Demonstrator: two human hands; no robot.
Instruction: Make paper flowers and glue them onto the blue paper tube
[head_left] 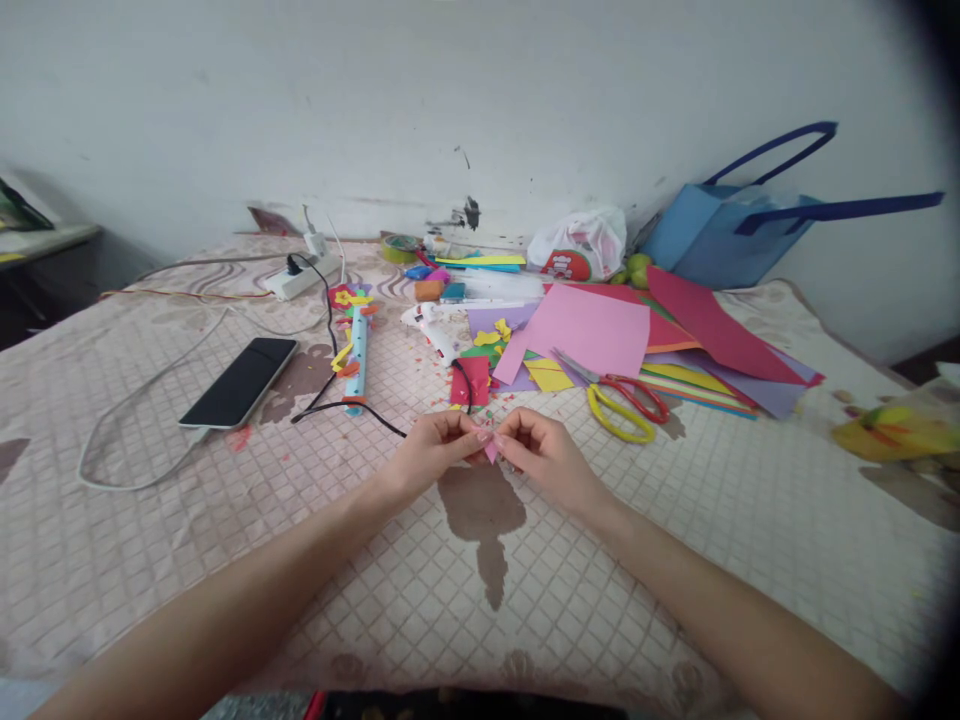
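Between my two hands is a small piece of pink paper, pinched at both sides. The fingers of my left hand close on its left side. On its right side, my right hand grips with thumb and fingertips. Just beyond the hands lie a red paper square and small paper scraps. A white glue gun rests farther back, its black cord running toward the left hand. To the right, scissors with yellow and red handles lie partly over a large pink sheet.
A phone on a white cable and a power strip are at left. A light-blue strip with paper flowers stands nearer the middle. Coloured sheets, a plastic bag and a blue bag sit back right.
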